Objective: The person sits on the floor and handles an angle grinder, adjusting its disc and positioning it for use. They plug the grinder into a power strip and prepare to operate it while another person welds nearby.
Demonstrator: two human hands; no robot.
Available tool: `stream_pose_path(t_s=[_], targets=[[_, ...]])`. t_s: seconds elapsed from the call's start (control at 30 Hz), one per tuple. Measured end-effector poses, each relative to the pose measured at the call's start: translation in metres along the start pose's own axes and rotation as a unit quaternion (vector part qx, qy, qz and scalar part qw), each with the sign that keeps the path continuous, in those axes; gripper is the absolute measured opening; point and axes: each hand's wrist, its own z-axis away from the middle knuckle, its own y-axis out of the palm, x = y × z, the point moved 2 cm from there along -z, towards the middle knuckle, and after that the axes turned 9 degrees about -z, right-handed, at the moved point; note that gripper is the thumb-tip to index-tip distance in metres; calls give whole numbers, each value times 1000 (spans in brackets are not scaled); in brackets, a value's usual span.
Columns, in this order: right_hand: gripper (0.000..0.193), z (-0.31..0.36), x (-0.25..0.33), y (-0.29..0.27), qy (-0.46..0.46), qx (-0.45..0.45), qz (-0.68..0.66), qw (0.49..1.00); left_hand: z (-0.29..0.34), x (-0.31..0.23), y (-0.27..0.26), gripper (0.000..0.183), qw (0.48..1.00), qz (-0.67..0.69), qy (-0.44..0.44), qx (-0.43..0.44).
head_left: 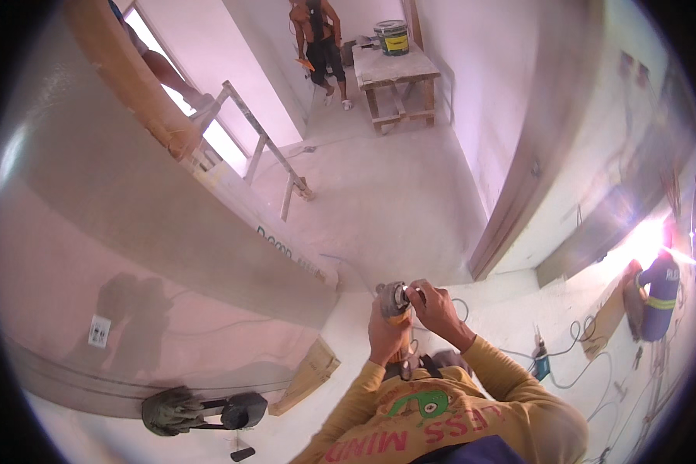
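An angle grinder (395, 303) with an orange body and a grey metal head stands upright in front of my chest, its head at the top. My left hand (387, 336) is wrapped round the orange body. From the right, my right hand (436, 311) has its fingers bent and pressed at the side of the metal head, around the spindle. The small part under those fingertips is mostly hidden. Below the hands, the lower end of the tool meets my mustard long-sleeved shirt (441, 410).
At right, a worker (659, 298) in dark blue crouches by a bright glare. A teal power tool (540, 362) and cables lie on the floor. Far off, another person (317, 39) stands near a wooden table (398, 68) bearing a bucket (394, 39). Wooden board (308, 377) at left.
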Motion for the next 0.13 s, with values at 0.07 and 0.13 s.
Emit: stream_pose_path(t_s=[0.07,0.13], targets=[[25,-57,-13,7,48,-2,44,998,-63,2,-2,76,1000,-2,-5,22],[26,-111,-27,12,14,-8,15,1000,-126,7,0,74,993,-43,-90,62]])
